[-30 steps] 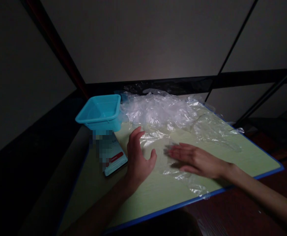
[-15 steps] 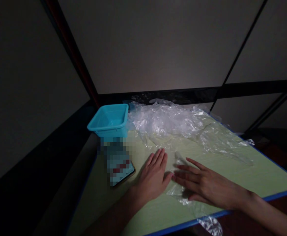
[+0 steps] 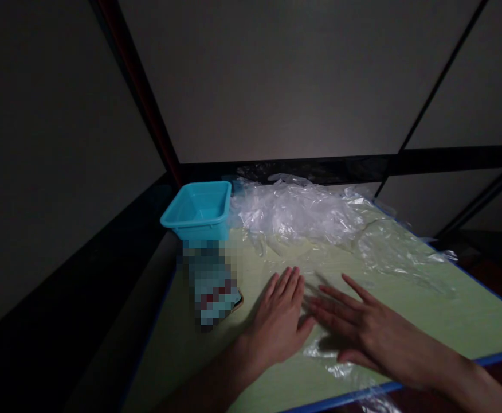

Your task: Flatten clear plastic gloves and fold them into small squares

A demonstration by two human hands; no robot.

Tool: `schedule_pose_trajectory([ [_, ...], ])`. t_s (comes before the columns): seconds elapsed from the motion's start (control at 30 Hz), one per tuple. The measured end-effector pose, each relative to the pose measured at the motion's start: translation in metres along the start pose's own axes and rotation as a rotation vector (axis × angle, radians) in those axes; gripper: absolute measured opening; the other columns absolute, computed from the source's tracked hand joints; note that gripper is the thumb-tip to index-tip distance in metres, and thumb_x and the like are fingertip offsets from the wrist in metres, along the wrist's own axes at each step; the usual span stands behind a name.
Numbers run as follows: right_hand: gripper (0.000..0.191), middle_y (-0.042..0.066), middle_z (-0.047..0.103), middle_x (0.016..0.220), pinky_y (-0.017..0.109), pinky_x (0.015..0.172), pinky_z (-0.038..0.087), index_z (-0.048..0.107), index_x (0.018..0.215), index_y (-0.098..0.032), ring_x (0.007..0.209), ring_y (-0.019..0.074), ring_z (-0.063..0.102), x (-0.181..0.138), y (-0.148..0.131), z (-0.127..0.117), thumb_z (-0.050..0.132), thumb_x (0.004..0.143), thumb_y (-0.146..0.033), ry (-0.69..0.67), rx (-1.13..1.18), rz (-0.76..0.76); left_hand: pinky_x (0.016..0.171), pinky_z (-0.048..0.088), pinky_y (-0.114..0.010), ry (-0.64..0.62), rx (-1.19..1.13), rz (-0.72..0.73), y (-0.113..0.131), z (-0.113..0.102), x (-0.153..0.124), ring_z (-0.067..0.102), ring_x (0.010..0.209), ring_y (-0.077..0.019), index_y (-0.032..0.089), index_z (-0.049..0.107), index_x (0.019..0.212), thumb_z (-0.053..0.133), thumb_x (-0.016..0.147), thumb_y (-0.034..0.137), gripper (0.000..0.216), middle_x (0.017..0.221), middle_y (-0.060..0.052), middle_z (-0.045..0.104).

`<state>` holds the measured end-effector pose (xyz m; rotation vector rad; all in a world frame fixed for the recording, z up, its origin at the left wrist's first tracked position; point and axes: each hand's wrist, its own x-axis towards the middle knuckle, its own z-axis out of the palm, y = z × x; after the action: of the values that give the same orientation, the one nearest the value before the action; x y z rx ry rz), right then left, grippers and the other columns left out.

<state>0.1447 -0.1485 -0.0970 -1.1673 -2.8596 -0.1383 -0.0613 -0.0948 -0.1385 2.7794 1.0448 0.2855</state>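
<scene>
My left hand (image 3: 282, 318) lies palm down on the light green table, fingers stretched out and close together. Just right of it, my right hand (image 3: 363, 327) is spread, its fingertips reaching toward the left thumb. Beneath and around the right hand is a sheet of clear plastic film (image 3: 339, 367), partly hidden by the hand; its end hangs past the near table edge. Whether the right fingers press on the film or hover over it I cannot tell.
A large crumpled heap of clear plastic (image 3: 298, 212) covers the back of the table (image 3: 423, 321). An empty turquoise basin (image 3: 199, 221) stands at the back left. In front of it lies a phone (image 3: 216, 295), partly blurred out. Dark-framed panels (image 3: 285, 80) rise behind.
The view has shifted slightly, so everything sits a little farther right. My right hand's fingers are somewhat more raised and spread. The left hand stays flat.
</scene>
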Motion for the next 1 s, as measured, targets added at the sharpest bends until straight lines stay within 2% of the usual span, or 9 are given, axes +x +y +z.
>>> schedule_pose_trajectory([
  [0.13,0.062,0.005,0.042,0.137,0.056,0.106,0.017,0.027,0.139,-0.022,0.129,0.0268,0.031,-0.022,-0.002,0.019,0.042,0.086,-0.052,-0.009,-0.068,0.059,0.110,0.012,-0.042,-0.002,-0.008,-0.013,-0.001,0.000,0.001,0.009,0.137,-0.0223,0.010,0.026,0.138,0.026,0.090,0.051,0.064,0.148,-0.011,0.018],
  [0.23,0.054,0.009,0.050,0.130,0.058,0.105,0.013,0.051,0.125,-0.022,0.121,0.0305,0.043,-0.058,0.012,0.025,0.044,0.084,-0.056,0.125,-0.256,0.230,0.111,0.012,-0.042,-0.005,-0.021,-0.013,-0.002,0.000,0.001,0.009,0.136,-0.0223,0.009,0.026,0.138,0.026,0.090,0.052,0.065,0.148,-0.011,0.018],
  [0.33,0.048,0.010,0.067,0.104,0.062,0.101,0.020,0.067,0.100,-0.022,0.104,0.0334,0.057,-0.082,0.019,0.019,0.037,0.086,-0.056,0.271,-0.359,0.398,0.111,0.012,-0.042,-0.014,-0.028,-0.012,-0.001,-0.002,0.000,0.009,0.136,-0.0223,0.009,0.025,0.139,0.026,0.090,0.052,0.064,0.148,-0.011,0.018],
  [0.43,0.046,0.009,0.067,0.103,0.060,0.093,0.036,0.066,0.104,-0.022,0.097,0.0320,0.061,-0.074,0.010,0.009,0.035,0.088,-0.052,0.324,-0.305,0.488,0.111,0.013,-0.042,-0.024,-0.022,-0.017,-0.001,-0.003,0.000,0.009,0.136,-0.0220,0.010,0.025,0.139,0.026,0.091,0.051,0.064,0.148,-0.011,0.016],
  [0.57,0.041,0.009,0.060,0.117,0.036,0.079,0.055,0.058,0.118,-0.016,0.099,0.0244,0.062,-0.029,-0.017,0.004,0.044,0.087,-0.040,0.272,-0.115,0.391,0.111,0.013,-0.042,-0.028,-0.003,-0.023,-0.002,-0.002,0.000,0.007,0.136,-0.0218,0.011,0.022,0.140,0.030,0.090,0.049,0.064,0.148,-0.009,0.013],
  [0.7,0.040,0.010,0.061,0.115,0.040,0.088,0.050,0.060,0.116,-0.016,0.103,0.0255,0.060,0.015,-0.036,0.002,0.048,0.085,-0.039,0.270,-0.051,0.162,0.111,0.012,-0.041,-0.063,0.003,-0.005,-0.005,0.000,-0.001,0.006,0.136,-0.0224,0.012,0.025,0.140,0.039,0.087,0.041,0.062,0.148,-0.009,0.012],
  [0.8,0.046,0.009,0.057,0.120,0.049,0.092,0.044,0.055,0.121,-0.017,0.108,0.0282,0.056,0.029,-0.038,0.009,0.047,0.086,-0.045,0.251,-0.070,0.128,0.112,0.011,-0.040,-0.072,-0.013,0.008,-0.007,0.001,-0.001,0.005,0.136,-0.0227,0.011,0.024,0.140,0.040,0.086,0.041,0.063,0.148,-0.008,0.011],
  [0.9,0.052,0.010,0.058,0.121,0.064,0.093,0.034,0.055,0.120,-0.019,0.111,0.0358,0.052,0.013,-0.029,0.027,0.048,0.082,-0.053,0.193,-0.141,0.198,0.111,0.013,-0.042,-0.083,-0.032,-0.020,-0.005,-0.003,0.001,0.007,0.136,-0.0239,0.012,0.022,0.141,0.037,0.088,0.044,0.064,0.148,-0.009,0.009],
  [1.0,0.047,0.011,0.062,0.115,0.074,0.094,0.017,0.060,0.113,-0.022,0.105,0.0385,0.055,-0.033,-0.008,0.044,0.046,0.082,-0.054,0.239,-0.261,0.418,0.110,0.015,-0.045,-0.126,-0.035,-0.052,-0.001,-0.009,0.004,0.009,0.135,-0.0258,0.010,0.023,0.140,0.037,0.088,0.044,0.064,0.147,-0.010,0.011],
])
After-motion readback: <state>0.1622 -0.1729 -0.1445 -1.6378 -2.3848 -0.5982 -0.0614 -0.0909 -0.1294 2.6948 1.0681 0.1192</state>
